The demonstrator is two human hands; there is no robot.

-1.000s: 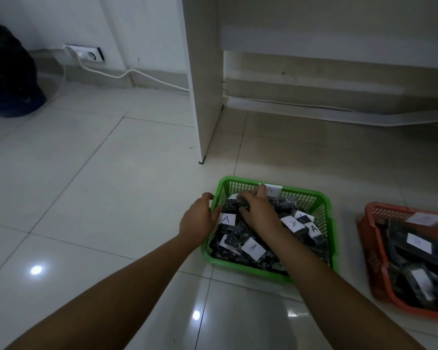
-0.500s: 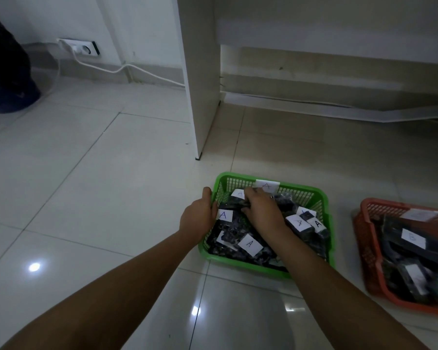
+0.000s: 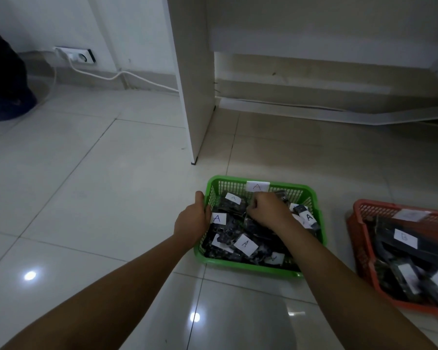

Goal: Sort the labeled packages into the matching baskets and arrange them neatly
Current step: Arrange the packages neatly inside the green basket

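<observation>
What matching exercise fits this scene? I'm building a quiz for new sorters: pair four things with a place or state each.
Things:
1. green basket
2. red basket
3. left hand
4. right hand

Places or states:
a. inside the green basket, on the packages
b. bears an A label on its far wall
c. grips the green basket's left rim
d. holds a package labeled B

Pairs: 1-b, 2-d, 3-c, 4-a
</observation>
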